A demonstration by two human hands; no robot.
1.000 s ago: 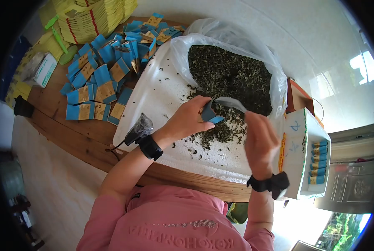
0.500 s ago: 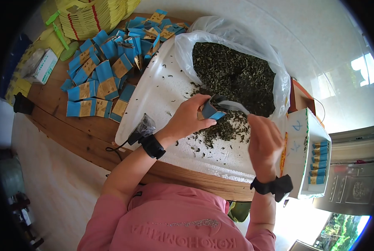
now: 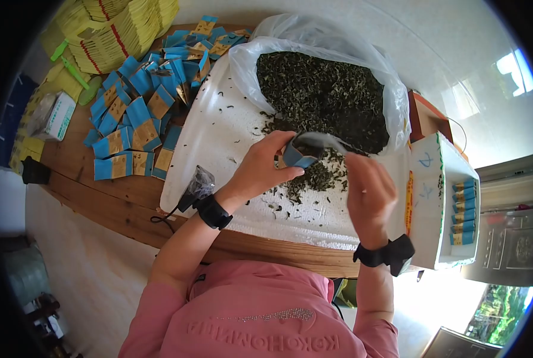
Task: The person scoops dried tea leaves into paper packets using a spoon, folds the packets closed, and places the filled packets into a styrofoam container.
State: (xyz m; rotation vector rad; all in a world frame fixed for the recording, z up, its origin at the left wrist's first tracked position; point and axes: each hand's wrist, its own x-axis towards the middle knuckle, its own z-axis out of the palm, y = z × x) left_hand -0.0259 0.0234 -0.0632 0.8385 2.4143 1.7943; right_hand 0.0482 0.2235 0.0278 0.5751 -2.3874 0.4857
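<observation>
My left hand [image 3: 262, 164] is closed around a small blue and tan paper packet [image 3: 294, 159], holding its mouth open above the white foam tray [image 3: 210, 128]. In my right hand [image 3: 371, 194] is a pale scoop [image 3: 333, 142], smeared by motion, its far end at the packet's mouth. How much lies inside the packet cannot be made out. Beyond both hands, a clear plastic bag [image 3: 245, 71] stands open, full of dark dried leaves [image 3: 320, 89] that look like tea. Loose leaves [image 3: 308, 185] are spilled on the tray under the packet.
A heap of blue and tan packets [image 3: 141, 119] covers the left of the wooden table [image 3: 105, 194]. Filled rows of similar packets [image 3: 463, 206] stand in a white foam box [image 3: 427, 203] at right. Yellow stacked bundles [image 3: 114, 36] and a green-handled tool [image 3: 72, 68] lie far left.
The packet's mouth has turned more upright and shows wider. My right hand has moved slightly left and up with the scoop still at the mouth. The whole view has shifted a little.
</observation>
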